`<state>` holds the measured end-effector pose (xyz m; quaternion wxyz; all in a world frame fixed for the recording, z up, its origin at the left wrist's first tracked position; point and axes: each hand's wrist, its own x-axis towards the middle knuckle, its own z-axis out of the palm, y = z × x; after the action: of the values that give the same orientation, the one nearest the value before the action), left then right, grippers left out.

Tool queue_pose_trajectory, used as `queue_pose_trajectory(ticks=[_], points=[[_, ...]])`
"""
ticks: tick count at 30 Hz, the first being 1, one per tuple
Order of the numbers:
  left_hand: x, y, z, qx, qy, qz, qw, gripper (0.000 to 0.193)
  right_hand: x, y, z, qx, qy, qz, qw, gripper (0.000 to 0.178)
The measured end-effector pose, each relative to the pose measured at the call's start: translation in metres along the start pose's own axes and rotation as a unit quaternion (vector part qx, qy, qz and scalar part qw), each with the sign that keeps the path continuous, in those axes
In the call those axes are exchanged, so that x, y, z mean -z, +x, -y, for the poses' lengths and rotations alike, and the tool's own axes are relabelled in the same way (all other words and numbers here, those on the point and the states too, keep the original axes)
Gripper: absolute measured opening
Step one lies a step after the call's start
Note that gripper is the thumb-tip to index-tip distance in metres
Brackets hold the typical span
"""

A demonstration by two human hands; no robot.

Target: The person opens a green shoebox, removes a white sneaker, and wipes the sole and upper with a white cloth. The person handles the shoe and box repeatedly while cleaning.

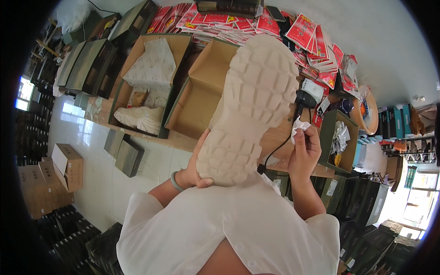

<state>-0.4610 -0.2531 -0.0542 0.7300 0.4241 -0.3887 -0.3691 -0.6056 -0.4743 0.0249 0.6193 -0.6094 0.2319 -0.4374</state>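
A cream shoe [250,96] with a chunky lugged sole is held up close in front of me, its sole facing me. My left hand [198,160] is closed round its lower end, the thumb over the edge of the sole. Right of the shoe, my right hand [303,146] pinches a crumpled white wipe [300,127], apart from the sole. Another cream shoe [139,118] lies in an open shoebox [176,46] lined with patterned tissue paper. Partly behind the held shoe stands a second open box [195,107] with a bare cardboard inside.
Red printed packets [220,27] are heaped along the back of the wooden table. A black hair dryer [303,98] with a cord lies right of the shoe. Beyond it stands a green box [341,137] of crumpled paper. Dark shoeboxes [89,64] are stacked at the left; cartons [68,167] sit on the floor.
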Motion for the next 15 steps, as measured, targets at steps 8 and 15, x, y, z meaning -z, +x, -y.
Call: queue_pose_trajectory(ticks=[8,15], points=[[0.069,0.01,-0.025,-0.228,0.356,0.087,0.902,0.105,-0.007,0.002,-0.06,-0.231,0.269,-0.063,0.933,0.031],[0.088,0.037,-0.091,-0.235,0.558,0.321,0.728,0.103,-0.049,-0.006,-0.126,-0.284,0.394,0.035,0.874,0.032]])
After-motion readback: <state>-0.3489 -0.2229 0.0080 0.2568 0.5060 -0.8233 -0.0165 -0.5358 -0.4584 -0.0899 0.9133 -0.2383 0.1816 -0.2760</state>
